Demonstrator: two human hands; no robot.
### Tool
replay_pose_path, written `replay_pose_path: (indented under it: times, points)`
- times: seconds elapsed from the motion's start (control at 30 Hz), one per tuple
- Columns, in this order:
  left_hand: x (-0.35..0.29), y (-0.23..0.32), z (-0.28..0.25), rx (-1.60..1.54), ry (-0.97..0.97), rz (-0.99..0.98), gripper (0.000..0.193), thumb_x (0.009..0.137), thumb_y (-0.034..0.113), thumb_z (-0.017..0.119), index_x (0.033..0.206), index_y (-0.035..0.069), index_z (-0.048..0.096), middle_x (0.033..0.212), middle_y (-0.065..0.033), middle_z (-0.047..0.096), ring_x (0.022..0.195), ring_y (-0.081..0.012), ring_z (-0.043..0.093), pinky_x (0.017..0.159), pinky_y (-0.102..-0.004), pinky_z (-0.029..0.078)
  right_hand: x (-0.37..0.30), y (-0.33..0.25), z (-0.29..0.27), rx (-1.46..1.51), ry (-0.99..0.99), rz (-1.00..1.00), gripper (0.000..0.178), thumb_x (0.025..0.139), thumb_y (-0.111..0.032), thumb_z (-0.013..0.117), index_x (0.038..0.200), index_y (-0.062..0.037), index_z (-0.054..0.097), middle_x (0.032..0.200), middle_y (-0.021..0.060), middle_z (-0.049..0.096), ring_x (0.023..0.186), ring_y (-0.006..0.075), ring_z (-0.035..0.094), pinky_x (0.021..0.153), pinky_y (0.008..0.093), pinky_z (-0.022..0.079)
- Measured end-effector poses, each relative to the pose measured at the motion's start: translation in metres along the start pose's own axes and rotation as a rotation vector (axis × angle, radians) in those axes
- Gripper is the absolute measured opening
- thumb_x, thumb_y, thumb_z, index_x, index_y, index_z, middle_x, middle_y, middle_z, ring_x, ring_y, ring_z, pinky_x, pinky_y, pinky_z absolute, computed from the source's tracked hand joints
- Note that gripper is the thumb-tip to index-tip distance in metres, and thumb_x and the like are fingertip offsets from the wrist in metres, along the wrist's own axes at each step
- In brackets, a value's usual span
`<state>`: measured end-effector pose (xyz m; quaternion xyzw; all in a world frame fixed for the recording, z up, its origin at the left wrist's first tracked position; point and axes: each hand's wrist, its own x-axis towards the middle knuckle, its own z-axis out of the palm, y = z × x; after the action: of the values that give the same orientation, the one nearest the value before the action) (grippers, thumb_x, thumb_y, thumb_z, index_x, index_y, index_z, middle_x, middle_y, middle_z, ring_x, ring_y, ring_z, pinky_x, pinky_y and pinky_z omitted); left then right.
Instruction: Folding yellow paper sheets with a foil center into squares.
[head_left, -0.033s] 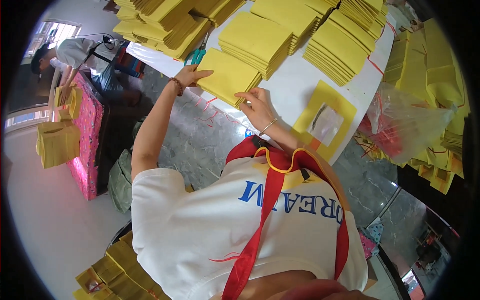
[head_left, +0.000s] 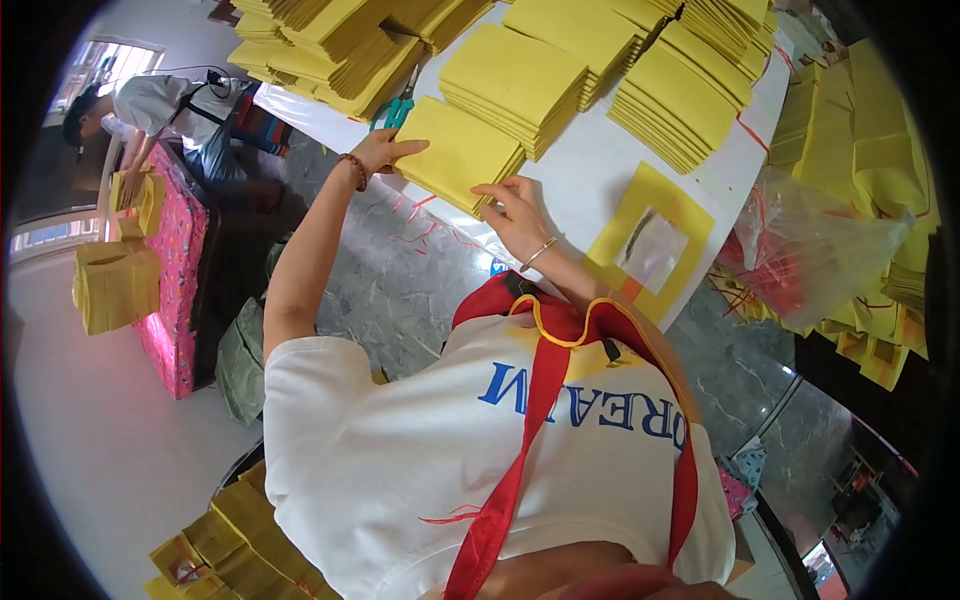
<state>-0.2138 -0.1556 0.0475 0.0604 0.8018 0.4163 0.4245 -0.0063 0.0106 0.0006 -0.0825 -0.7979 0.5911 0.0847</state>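
Note:
A small stack of flat yellow, paper-like pieces (head_left: 459,150) lies at the near left edge of the white table (head_left: 590,165). My left hand (head_left: 380,153) grips its left corner, one finger stretched over the top piece and the others at the side. At the near right edge of the same stack, my right hand (head_left: 515,213) has bent fingertips on the border. Just beyond my left hand lie scissors with teal handles (head_left: 392,112). Right of my right hand rests a single yellow piece (head_left: 685,205) with a pale, shiny packet (head_left: 655,253) on it.
More yellow stacks (head_left: 512,85) cover the table's far side. A clear plastic bag (head_left: 800,240) with red contents hangs at the right, beside heaped yellow pieces (head_left: 885,170). Left, another person (head_left: 165,110) bends over a pink-covered table (head_left: 172,270). Red string bits (head_left: 420,240) lie below the table edge.

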Motion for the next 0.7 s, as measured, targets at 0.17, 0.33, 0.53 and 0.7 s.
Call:
replay_pose_path:
  times: [0.17,0.33,0.53,0.7]
  points:
    - [0.001,0.007,0.0,-0.062,-0.097,0.034,0.06,0.071,0.04,0.072,0.114,0.001,0.054,0.101,-0.0064,0.061,0.082,-0.0126,0.058,0.069,-0.0249,0.045,0.0,0.007,-0.009,-0.007,-0.034,0.046,0.025,0.083,-0.013,0.056,0.107,-0.0136,0.062,0.11,0.0127,0.037,0.101,0.0239,0.041,0.082,0.0288,0.043]
    - [0.01,-0.007,0.0,-0.118,-0.082,0.172,0.065,0.074,0.031,0.072,0.122,-0.003,0.043,0.11,-0.0095,0.058,0.098,-0.0151,0.056,0.085,-0.0258,0.044,-0.003,-0.002,-0.007,-0.045,-0.04,0.021,0.027,0.084,-0.014,0.055,0.11,-0.0149,0.061,0.111,0.013,0.037,0.098,0.0229,0.044,0.08,0.0288,0.043]
    - [0.013,-0.007,-0.002,-0.123,0.005,0.327,0.073,0.076,0.027,0.072,0.13,-0.002,0.033,0.111,-0.0114,0.056,0.1,-0.0155,0.055,0.085,-0.0256,0.043,-0.004,-0.015,-0.023,0.049,-0.116,0.03,0.033,0.084,-0.016,0.056,0.116,-0.0139,0.057,0.114,0.0131,0.04,0.1,0.0228,0.048,0.084,0.0288,0.044]
    - [0.016,-0.004,-0.002,-0.121,0.101,0.369,0.066,0.081,0.031,0.066,0.13,-0.001,0.036,0.111,-0.0096,0.055,0.097,-0.0148,0.054,0.084,-0.025,0.042,-0.021,-0.028,-0.082,0.26,-0.147,0.041,0.034,0.088,-0.015,0.051,0.121,-0.0061,0.051,0.109,0.0069,0.055,0.098,0.0146,0.053,0.088,0.028,0.042]
